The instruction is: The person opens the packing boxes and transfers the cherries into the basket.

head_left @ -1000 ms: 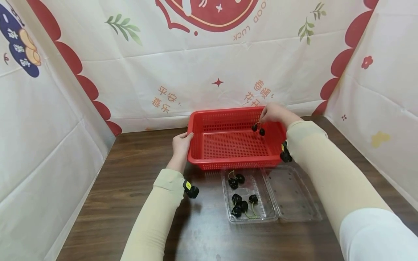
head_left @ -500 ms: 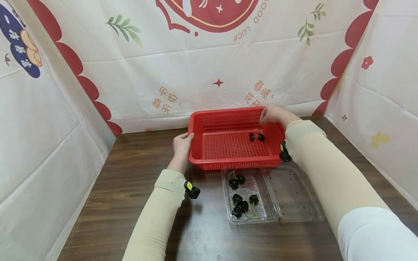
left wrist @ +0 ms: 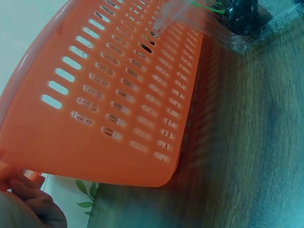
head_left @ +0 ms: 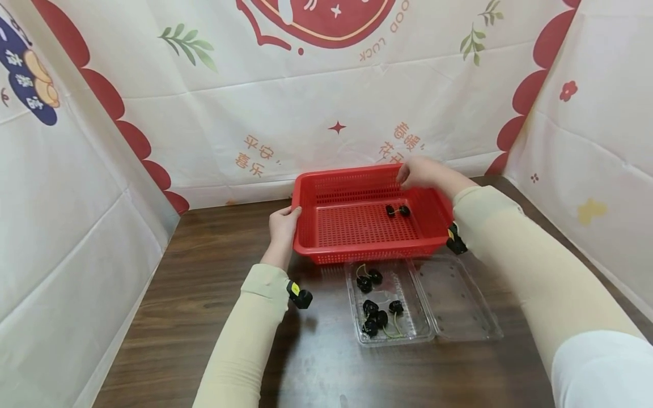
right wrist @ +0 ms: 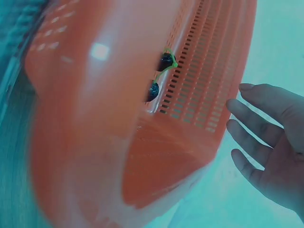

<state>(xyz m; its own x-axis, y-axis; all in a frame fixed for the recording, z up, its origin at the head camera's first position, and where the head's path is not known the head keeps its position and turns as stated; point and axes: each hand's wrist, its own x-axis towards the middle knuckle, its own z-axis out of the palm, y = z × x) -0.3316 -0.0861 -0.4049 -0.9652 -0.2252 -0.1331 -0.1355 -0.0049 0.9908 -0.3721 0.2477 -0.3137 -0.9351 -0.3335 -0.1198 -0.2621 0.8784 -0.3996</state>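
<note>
Two cherries in basket, just below my right hand, fingers loose, empty; left hand grips rim.

Dark wooden table; printed cloth backdrop hanging at 12, 9 and 3 o'clock, possibly lying loosely.

A makeshift recording booth is showing here: printed festive cloth sheets are hanging across the back and both sides, enclosing a dark wooden table filling the lower frame.
</note>
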